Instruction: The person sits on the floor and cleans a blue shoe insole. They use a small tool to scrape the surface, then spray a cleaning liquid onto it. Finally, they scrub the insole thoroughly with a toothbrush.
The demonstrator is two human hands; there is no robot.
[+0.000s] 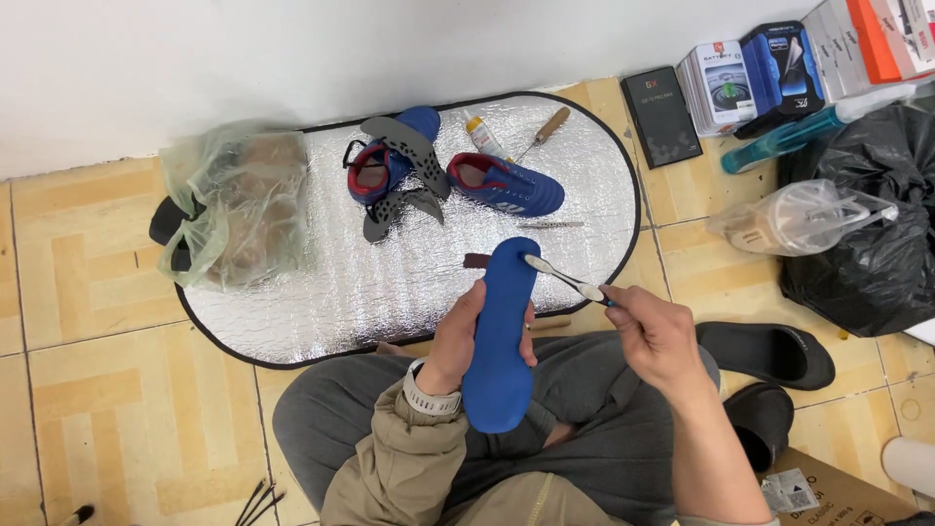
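Left hand: the left hand (458, 336) is wrapped around a blue insole (502, 331), held upright above the lap
Right hand: the right hand (657, 336) pinches a toothbrush (565, 280), its bristles on the insole's top end
Mat: a silver foil mat (390, 282) on the tiled floor beyond
Shoes: two blue shoes (458, 170) lie on the mat, dark perforated insoles (409, 180) across them
Left edge: a green plastic bag (234, 205)
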